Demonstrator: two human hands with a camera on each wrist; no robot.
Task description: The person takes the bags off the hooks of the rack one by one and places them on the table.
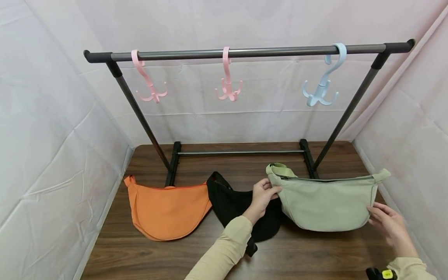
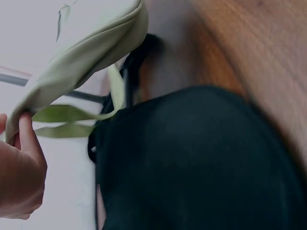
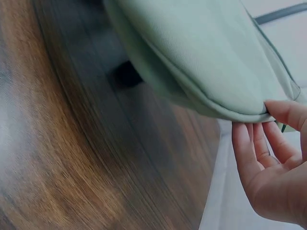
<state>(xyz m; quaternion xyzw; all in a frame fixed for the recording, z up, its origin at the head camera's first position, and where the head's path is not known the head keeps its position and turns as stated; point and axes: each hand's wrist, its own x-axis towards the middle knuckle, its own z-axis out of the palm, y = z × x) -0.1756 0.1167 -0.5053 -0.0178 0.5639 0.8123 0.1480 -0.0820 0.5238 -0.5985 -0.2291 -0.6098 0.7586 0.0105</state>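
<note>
A pale green crossbody bag (image 1: 325,202) with a zip along its top is held up between both hands, above the right part of the table. My left hand (image 1: 262,196) pinches its left end near the green strap (image 1: 280,170); the left wrist view shows thumb and fingers on that narrow end. At the bag's right edge, my right hand (image 1: 388,225) pinches the side seam, thumb on one face and fingers behind, as the right wrist view shows. A black bag (image 1: 231,202) lies beneath my left hand, partly covered by it. Left of that lies an orange bag (image 1: 168,212).
A dark metal rack (image 1: 269,52) stands behind the bags on the wooden table (image 1: 115,252). From its bar hang two pink hooks (image 1: 227,91) (image 1: 152,91) and a light blue hook (image 1: 320,91). White cloth walls (image 1: 63,136) enclose the sides and back.
</note>
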